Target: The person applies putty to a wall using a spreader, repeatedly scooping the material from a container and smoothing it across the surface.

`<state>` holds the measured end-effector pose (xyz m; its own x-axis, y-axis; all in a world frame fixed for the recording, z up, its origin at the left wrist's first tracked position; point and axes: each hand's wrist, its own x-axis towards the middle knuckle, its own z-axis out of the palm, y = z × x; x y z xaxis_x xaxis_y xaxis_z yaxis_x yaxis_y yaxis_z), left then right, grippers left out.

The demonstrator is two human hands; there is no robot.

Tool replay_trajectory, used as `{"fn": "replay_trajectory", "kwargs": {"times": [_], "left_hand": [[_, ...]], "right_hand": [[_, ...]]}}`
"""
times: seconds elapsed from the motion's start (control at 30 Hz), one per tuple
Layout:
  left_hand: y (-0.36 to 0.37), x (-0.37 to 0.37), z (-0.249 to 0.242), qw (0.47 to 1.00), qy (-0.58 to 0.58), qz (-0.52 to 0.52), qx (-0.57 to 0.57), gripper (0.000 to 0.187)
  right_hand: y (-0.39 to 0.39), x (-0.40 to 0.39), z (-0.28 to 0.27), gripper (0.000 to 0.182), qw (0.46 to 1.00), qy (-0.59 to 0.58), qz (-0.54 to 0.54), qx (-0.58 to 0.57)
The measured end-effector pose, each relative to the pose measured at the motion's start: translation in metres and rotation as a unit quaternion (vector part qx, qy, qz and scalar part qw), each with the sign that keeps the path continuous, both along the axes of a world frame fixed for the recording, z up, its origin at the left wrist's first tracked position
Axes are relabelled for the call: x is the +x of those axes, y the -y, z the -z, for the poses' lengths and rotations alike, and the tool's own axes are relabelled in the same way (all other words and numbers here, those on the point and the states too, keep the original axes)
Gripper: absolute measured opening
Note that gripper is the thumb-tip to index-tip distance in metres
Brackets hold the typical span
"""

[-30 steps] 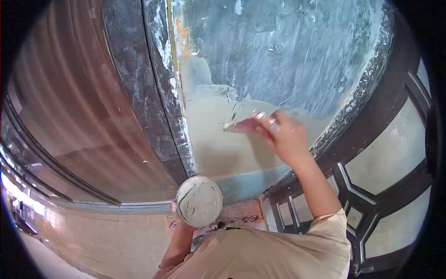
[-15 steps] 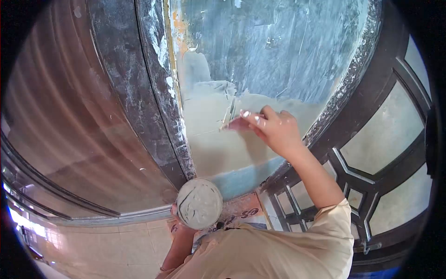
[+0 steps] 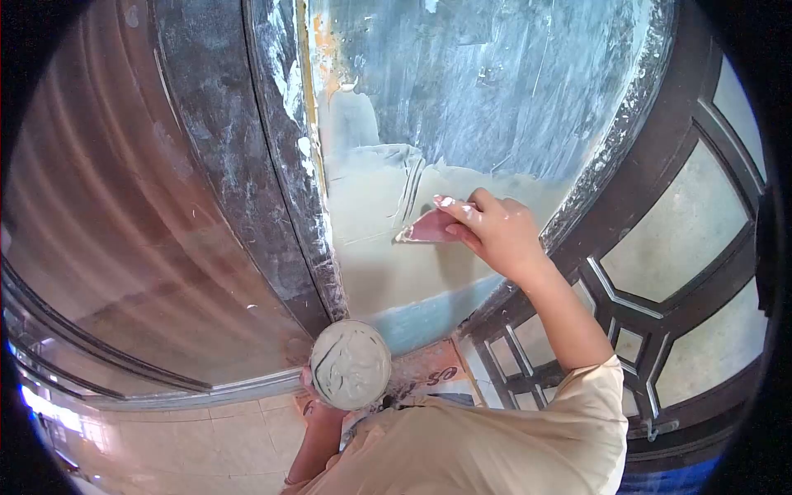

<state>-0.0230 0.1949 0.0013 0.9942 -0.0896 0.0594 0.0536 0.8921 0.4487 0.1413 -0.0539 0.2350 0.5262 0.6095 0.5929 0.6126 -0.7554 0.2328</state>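
Note:
Between the fingers of my right hand (image 3: pixel 501 231) is a pink putty scraper (image 3: pixel 431 227), its edge coated with pale paste, at the wall (image 3: pixel 478 91). White smears mark the fingertips. Fresh grey-beige putty (image 3: pixel 371 256) covers the lower part of that wall, with ridged streaks left of the scraper; above it the surface is patchy blue-grey. Low in front of my body, my left hand (image 3: pixel 323 409) grips a round tub (image 3: pixel 351 365) of putty from its left and underside. Most of the left fingers are hidden by the tub.
A dark, paint-spattered frame (image 3: pixel 285 206) borders the wall on the left, with a brown curtained pane (image 3: pixel 124 231) beyond. On the right stands a dark panelled door (image 3: pixel 660 305). Printed cardboard (image 3: pixel 433 371) lies on the tiled floor (image 3: pixel 214 437).
The scraper has turned so its pink face shows more broadly, staying near the same spot. The putty tub has shifted very slightly left and down in view.

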Motion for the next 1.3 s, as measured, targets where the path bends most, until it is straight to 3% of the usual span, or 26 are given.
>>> {"fn": "replay_trajectory", "kwargs": {"times": [0.1,0.23,0.3,0.43,0.5,0.67,0.77,0.87,1.0,1.07,1.2,1.3], "left_hand": [[0.003,0.003,-0.001,1.000,0.007,0.001,0.004,0.104],[0.006,0.004,0.000,0.998,-0.022,-0.039,0.045,0.101],[0.005,0.002,-0.001,0.998,-0.019,-0.026,0.055,0.102],[0.001,0.005,0.003,0.999,-0.003,-0.006,0.044,0.102],[-0.002,0.008,0.013,1.000,0.015,0.012,0.006,0.102],[-0.006,0.015,0.032,0.993,0.060,0.057,-0.088,0.103],[-0.002,0.012,0.022,0.997,0.029,0.047,-0.060,0.106],[0.002,0.009,0.013,0.999,-0.017,0.034,-0.018,0.111],[0.001,0.005,0.021,0.998,-0.040,0.036,-0.038,0.111],[0.002,0.006,0.012,0.999,-0.027,0.000,0.022,0.104],[0.002,0.006,0.026,0.999,-0.012,0.014,-0.033,0.109],[0.001,0.006,0.012,1.000,-0.012,-0.009,0.026,0.105]], "right_hand": [[-0.007,0.009,-0.024,0.039,0.994,0.064,0.084,-0.005],[-0.003,0.009,-0.069,0.040,0.983,0.099,0.128,0.088],[0.008,0.011,-0.081,0.044,0.973,0.135,0.047,0.180],[0.013,-0.002,-0.079,0.047,0.964,0.115,-0.020,0.237],[0.016,-0.001,-0.058,0.040,0.961,-0.030,-0.066,0.267],[0.013,0.010,-0.013,0.026,0.989,-0.054,-0.066,0.118],[0.001,0.010,-0.010,0.027,0.993,-0.079,-0.055,0.073],[-0.005,0.017,-0.012,0.041,0.999,0.027,-0.032,0.017],[-0.015,0.032,-0.016,0.041,0.994,0.103,-0.004,-0.023],[-0.022,0.035,-0.029,0.041,0.987,0.158,0.020,0.007],[-0.016,0.032,-0.073,0.041,0.979,0.182,0.076,0.046],[0.000,0.034,-0.089,0.041,0.958,0.257,0.063,0.110]]}}
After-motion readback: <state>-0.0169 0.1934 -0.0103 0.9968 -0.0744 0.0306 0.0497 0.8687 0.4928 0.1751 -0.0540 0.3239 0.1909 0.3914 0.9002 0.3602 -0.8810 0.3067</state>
